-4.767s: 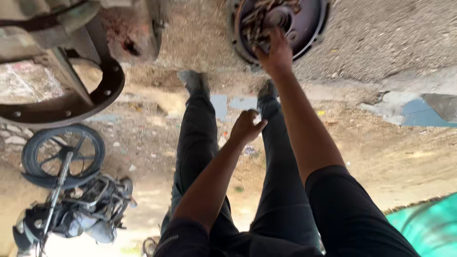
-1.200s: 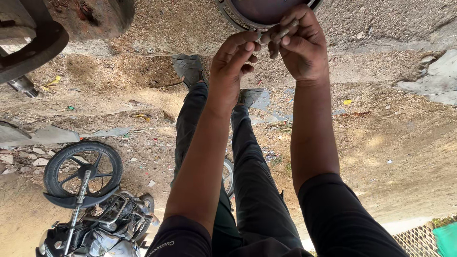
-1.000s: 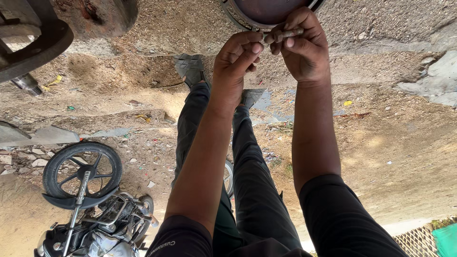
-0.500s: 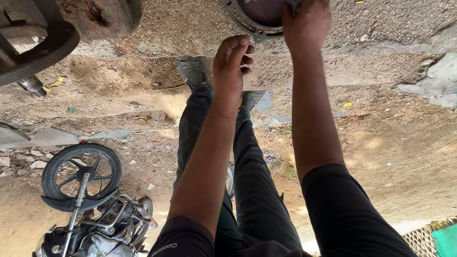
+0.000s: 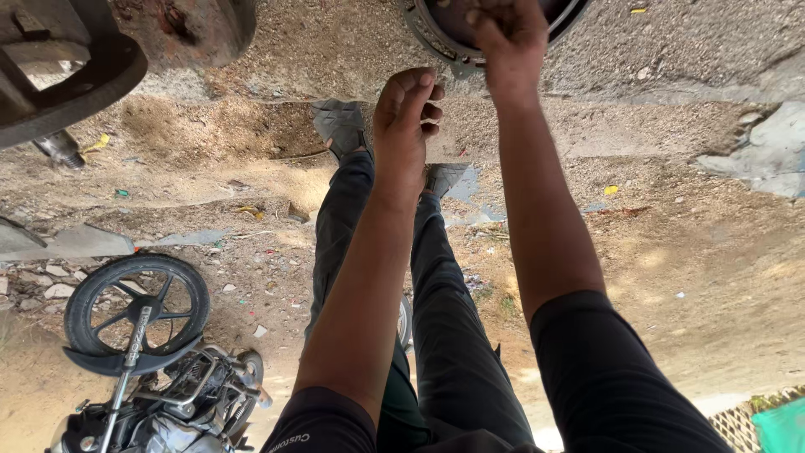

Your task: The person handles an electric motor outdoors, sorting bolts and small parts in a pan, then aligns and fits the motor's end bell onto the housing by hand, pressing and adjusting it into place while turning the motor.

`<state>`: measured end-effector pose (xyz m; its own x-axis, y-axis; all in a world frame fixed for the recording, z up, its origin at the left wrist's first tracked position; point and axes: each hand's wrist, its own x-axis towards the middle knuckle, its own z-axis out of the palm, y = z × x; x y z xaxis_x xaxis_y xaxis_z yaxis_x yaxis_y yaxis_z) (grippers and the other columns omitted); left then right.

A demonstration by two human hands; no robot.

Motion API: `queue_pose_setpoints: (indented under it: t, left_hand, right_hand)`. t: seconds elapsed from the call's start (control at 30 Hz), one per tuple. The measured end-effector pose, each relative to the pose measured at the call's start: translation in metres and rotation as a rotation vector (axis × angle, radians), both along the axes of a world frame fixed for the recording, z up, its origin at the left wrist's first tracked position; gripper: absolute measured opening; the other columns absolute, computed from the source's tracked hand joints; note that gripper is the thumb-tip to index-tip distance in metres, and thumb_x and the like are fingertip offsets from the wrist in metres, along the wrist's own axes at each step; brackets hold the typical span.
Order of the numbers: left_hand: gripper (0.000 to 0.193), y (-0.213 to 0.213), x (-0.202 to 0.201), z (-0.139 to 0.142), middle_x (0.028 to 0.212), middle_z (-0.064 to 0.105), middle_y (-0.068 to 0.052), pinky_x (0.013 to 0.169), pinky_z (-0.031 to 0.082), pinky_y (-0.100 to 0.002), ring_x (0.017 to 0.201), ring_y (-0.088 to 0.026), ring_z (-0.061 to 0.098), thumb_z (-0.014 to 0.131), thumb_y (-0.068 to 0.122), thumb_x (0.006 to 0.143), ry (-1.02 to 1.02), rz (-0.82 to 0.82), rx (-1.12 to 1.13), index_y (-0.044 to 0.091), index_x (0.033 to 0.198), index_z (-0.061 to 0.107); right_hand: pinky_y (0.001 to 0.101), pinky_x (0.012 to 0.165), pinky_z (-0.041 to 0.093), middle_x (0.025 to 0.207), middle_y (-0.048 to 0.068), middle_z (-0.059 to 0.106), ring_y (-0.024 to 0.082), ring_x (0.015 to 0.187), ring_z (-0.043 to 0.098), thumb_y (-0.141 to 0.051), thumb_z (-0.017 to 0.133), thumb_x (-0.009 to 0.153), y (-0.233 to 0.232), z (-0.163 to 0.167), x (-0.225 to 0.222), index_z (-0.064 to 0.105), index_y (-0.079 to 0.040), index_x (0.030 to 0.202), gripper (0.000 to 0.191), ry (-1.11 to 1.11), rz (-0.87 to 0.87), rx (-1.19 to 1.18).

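Dirt ground open around right hand.

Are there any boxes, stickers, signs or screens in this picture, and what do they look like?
No boxes, signs or screens show.
Sleeve print: small pale lettering on the dark sleeve of the left arm, bottom edge.
Litter scraps: tiny yellow bits on the dirt; too small to tell if they are wrappers.

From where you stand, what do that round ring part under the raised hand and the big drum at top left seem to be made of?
The ring part looks like grey cast metal, dull and greasy, with bolt lugs on its rim. The drum looks like iron or steel: its face is brown, flaky rust.
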<state>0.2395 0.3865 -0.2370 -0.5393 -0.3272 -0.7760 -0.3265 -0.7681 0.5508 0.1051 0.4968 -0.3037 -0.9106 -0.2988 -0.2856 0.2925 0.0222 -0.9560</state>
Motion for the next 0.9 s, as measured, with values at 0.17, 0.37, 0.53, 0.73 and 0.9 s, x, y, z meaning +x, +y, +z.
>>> queue_pose_setpoints:
  t: [0.17, 0.37, 0.53, 0.73, 0.9]
  left_hand:
    - [0.025, 0.001, -0.001, 0.001, 0.098, 0.068, 0.002, 0.068, 0.046, -0.028, 0.080, -0.009, 0.057, 0.071, 0.036, 0.098, 0.029, 0.019, 0.002, 0.016, 0.114, 0.071]
    - [0.027, 0.007, 0.002, -0.001, 0.099, 0.068, 0.001, 0.069, 0.047, -0.030, 0.081, -0.010, 0.057, 0.071, 0.037, 0.098, 0.048, 0.012, -0.020, 0.015, 0.114, 0.071]
    - [0.028, 0.008, 0.005, -0.003, 0.099, 0.068, 0.001, 0.068, 0.047, -0.030, 0.081, -0.011, 0.057, 0.070, 0.038, 0.099, 0.081, 0.004, -0.035, 0.016, 0.116, 0.072]
    - [0.026, 0.007, 0.004, 0.000, 0.098, 0.068, 0.001, 0.068, 0.046, -0.028, 0.081, -0.010, 0.057, 0.070, 0.036, 0.099, 0.071, 0.001, -0.043, 0.015, 0.115, 0.071]
    - [0.023, 0.005, 0.003, 0.002, 0.096, 0.068, 0.000, 0.067, 0.045, -0.028, 0.078, -0.009, 0.055, 0.071, 0.034, 0.098, 0.033, 0.028, -0.027, 0.014, 0.110, 0.070]
  right_hand:
    - [0.0293, 0.069, 0.053, 0.099, 0.009, 0.074, 0.016, 0.086, 0.070, 0.004, 0.068, 0.102, 0.037, 0.026, 0.008, 0.071, -0.002, 0.117, 0.017, -0.224, 0.007, -0.194]
    - [0.0269, 0.069, 0.053, 0.104, 0.007, 0.074, 0.016, 0.093, 0.072, 0.006, 0.067, 0.100, 0.065, 0.028, 0.012, 0.073, -0.003, 0.120, 0.023, -0.272, 0.060, -0.269]
    - [0.0232, 0.063, 0.045, 0.098, 0.007, 0.073, 0.012, 0.083, 0.065, 0.005, 0.066, 0.105, 0.090, 0.006, -0.005, 0.071, -0.001, 0.110, 0.010, -0.093, 0.038, -0.041]
    - [0.0340, 0.072, 0.060, 0.103, 0.009, 0.073, 0.023, 0.090, 0.073, 0.001, 0.070, 0.089, 0.075, 0.002, -0.023, 0.070, -0.008, 0.113, 0.026, 0.812, 0.389, 0.932]
    - [0.0505, 0.074, 0.053, 0.101, 0.019, 0.065, 0.039, 0.091, 0.064, -0.010, 0.079, 0.086, 0.022, 0.014, -0.001, 0.065, -0.005, 0.113, 0.031, 0.804, 0.442, 1.031]
